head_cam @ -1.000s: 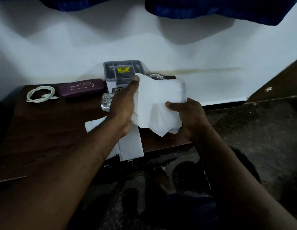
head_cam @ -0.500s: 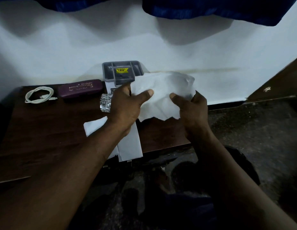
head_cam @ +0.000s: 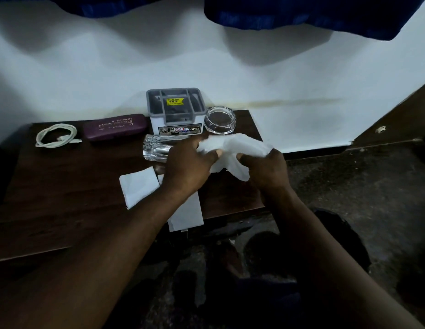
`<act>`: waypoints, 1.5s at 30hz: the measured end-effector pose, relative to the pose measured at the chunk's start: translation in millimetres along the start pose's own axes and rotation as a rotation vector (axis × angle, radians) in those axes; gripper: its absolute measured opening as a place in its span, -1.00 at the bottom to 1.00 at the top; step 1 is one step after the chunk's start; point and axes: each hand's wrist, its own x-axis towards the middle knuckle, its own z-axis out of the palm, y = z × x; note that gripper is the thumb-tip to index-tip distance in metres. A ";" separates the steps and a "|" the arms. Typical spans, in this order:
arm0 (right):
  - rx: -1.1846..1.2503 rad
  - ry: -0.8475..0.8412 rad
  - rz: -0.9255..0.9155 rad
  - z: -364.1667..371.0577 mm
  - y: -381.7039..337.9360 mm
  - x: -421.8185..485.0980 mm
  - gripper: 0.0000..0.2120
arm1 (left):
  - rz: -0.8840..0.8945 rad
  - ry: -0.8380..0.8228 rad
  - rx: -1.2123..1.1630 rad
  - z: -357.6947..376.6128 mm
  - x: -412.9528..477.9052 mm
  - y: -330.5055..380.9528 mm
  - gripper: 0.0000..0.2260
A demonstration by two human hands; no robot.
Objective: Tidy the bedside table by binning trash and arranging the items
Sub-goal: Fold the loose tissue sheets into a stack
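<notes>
**Crumpled tissue gripped by both hands in front of the grey organiser**

A crumpled white tissue (head_cam: 232, 150) is held in front of the grey organiser (head_cam: 175, 110) and slightly to its right, above the dark wooden bedside table (head_cam: 64, 186). Its left side is pinched between thumb and fingers by the left hand (head_cam: 190, 167). Its right side is gripped by the right hand (head_cam: 266, 172), whose fingers are curled round the paper. The 2 hands are held close together, with only the tissue between them.

Just beside the organiser on its right, a clear glass ashtray (head_cam: 220, 119) is seen upright. To the organiser's left a purple spectacle case (head_cam: 115, 126) is laid, and further left a coiled white cable (head_cam: 57, 135). In front of the organiser's left corner a clear glass (head_cam: 159, 148) is laid on its side, partly hidden by the left hand. Further in front of the organiser, 2 flat white sheets are seen on the table: a folded sheet (head_cam: 139, 186) left of the left forearm, and a long sheet (head_cam: 187, 214) partly covered by that forearm and overhanging the table's front edge.
</notes>
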 end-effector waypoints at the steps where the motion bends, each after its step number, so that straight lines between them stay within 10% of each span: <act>1: 0.000 0.015 -0.014 -0.3 -0.6 0.6 -0.55 | 0.016 0.024 -0.004 -1.1 0.2 1.0 -0.66; 11: -0.081 -0.032 0.023 0.1 7.5 6.0 -0.57 | -0.152 -0.150 -0.098 1.6 -2.1 -7.4 -0.49; 19: 0.001 -0.002 -0.057 -3.1 -7.7 4.4 -0.46 | 0.041 0.015 -0.227 -5.9 0.2 7.2 -0.63; 27: -0.109 -0.019 -0.002 -0.1 4.6 7.3 -0.71 | -0.023 -0.067 0.036 5.8 -1.9 -5.9 -0.52; 45: 0.276 -0.150 0.009 -7.3 -16.2 4.0 -0.75 | -0.235 -0.173 -0.586 -11.0 6.2 5.0 -0.82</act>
